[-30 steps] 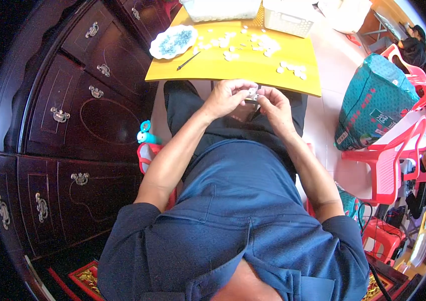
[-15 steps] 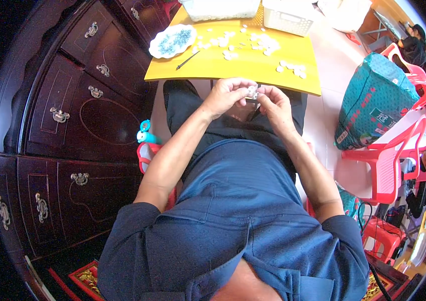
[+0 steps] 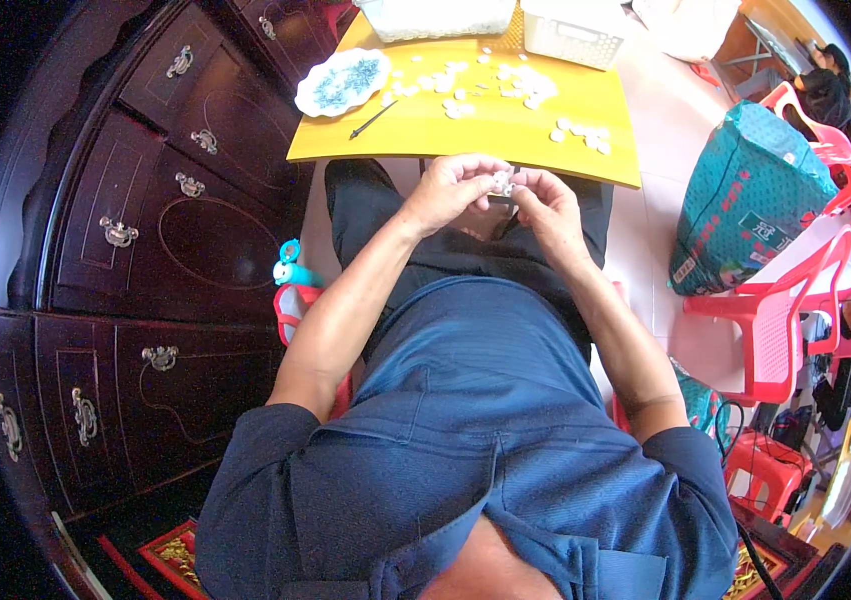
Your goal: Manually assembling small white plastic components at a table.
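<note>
1. Head view: we see a yellow tabletop (image 3: pixel 465 130) strewn with small white pieces (image 3: pixel 577 133), a blue-patterned plate (image 3: pixel 342 82), a white basket (image 3: pixel 573 30), and a dark wooden cabinet (image 3: pixel 145 230) on our left.
2. Our left hand (image 3: pixel 450 190) and right hand (image 3: pixel 545 205) meet above our lap, just short of the tabletop, fingers pinched on a small white piece (image 3: pixel 501 182) between them.

The small white piece (image 3: pixel 501 183) pinched between both hands is too tiny to identify. The white basket (image 3: pixel 573 28) and tray (image 3: pixel 435 15) on the desk (image 3: pixel 465 135) are cut off by the top edge.
</note>
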A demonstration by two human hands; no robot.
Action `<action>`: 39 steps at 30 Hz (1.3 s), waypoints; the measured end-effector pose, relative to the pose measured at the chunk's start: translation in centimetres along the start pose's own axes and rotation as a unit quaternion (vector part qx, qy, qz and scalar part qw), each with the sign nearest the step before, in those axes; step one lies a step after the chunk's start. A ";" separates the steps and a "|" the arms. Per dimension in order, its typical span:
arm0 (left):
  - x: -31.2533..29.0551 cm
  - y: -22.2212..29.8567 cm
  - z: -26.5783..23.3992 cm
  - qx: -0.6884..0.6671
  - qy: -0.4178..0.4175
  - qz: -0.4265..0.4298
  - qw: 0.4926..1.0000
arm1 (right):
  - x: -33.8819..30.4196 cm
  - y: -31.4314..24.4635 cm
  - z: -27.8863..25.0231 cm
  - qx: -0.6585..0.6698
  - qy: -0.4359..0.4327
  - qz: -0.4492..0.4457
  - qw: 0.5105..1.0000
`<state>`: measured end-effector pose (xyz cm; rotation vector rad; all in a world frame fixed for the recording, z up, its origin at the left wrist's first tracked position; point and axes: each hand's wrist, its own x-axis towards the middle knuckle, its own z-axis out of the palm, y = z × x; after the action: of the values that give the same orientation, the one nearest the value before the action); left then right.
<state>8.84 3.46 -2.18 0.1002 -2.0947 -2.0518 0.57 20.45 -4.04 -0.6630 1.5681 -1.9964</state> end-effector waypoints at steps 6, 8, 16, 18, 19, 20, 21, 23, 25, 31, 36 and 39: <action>0.1 -0.7 -0.1 0.035 0.008 0.037 0.999 | 0.1 0.1 0.0 -0.014 -0.004 -0.007 1.000; 0.0 -0.3 -0.1 0.028 0.004 0.019 0.999 | 0.2 0.2 -0.1 -0.024 -0.004 -0.013 1.000; 0.0 -0.2 -0.4 -0.016 -0.022 -0.017 0.999 | 0.1 0.1 -0.4 -0.029 -0.012 0.005 0.999; -0.1 0.3 -0.4 -0.040 -0.039 -0.053 0.997 | 0.1 0.2 -0.5 -0.030 -0.009 0.004 1.000; -0.1 0.2 -0.5 -0.039 -0.041 -0.054 0.997 | 0.2 0.3 -0.6 -0.032 -0.013 0.005 0.999; -0.1 0.0 -0.6 -0.054 -0.041 -0.064 0.996 | 0.2 0.4 -0.6 -0.035 -0.016 0.005 0.999; -0.2 -0.2 -0.7 -0.069 -0.042 -0.074 0.994 | 0.3 0.4 -0.6 -0.033 -0.013 0.005 0.999; -0.1 -0.4 -0.8 -0.080 -0.045 -0.079 0.993 | 0.3 0.4 -0.5 -0.056 -0.007 -0.004 0.998; 0.0 -0.5 -0.9 -0.091 -0.048 -0.085 0.991 | 0.5 0.6 -0.5 -0.055 -0.002 -0.002 0.998; 0.0 -0.2 -0.5 -0.031 -0.036 -0.062 0.997 | 0.3 0.5 -0.6 -0.030 -0.005 0.037 0.999; -0.1 0.3 0.2 0.029 -0.017 -0.029 0.999 | 0.4 0.8 -0.8 -0.033 0.000 0.032 0.999; -0.3 -0.3 0.1 0.059 -0.011 -0.002 0.998 | 0.2 0.3 -0.5 -0.010 -0.013 0.043 0.999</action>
<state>9.07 3.58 -2.49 0.1003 -2.2293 -1.9383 0.12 20.62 -4.47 -0.6167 1.5764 -1.9039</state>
